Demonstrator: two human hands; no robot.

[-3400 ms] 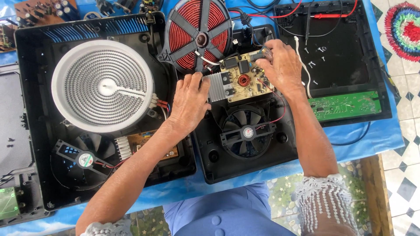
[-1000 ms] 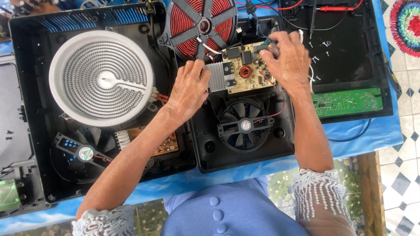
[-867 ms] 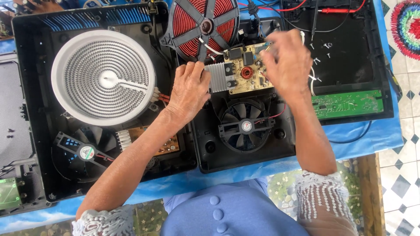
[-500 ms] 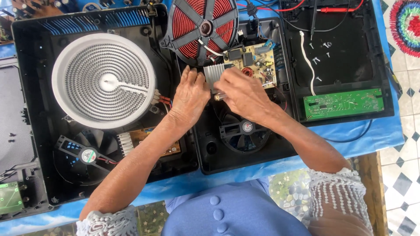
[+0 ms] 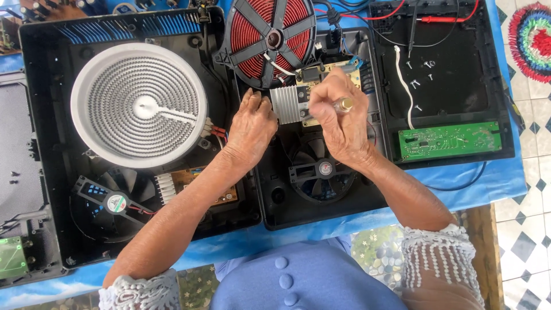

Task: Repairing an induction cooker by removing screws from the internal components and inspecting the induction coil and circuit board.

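Centrally, the right hand (image 5: pixel 338 117) is closed around a clear-handled screwdriver (image 5: pixel 340 105) over the circuit board (image 5: pixel 321 77); the left hand (image 5: pixel 252 123), fingers loosely curled, touches the silver ribbed heatsink (image 5: pixel 285 104) below the red coil (image 5: pixel 270 37).

A white spiral heating element (image 5: pixel 138 106) lies far left, a green circuit board (image 5: pixel 449 139) right, on a blue tablecloth (image 5: pixel 493 181).

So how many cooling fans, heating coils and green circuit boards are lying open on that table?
Cooling fans: 2, left one, middle one.
Heating coils: 2, white ceramic spiral, red induction coil.
Green circuit boards: 2, right, far left.
Total: 6.
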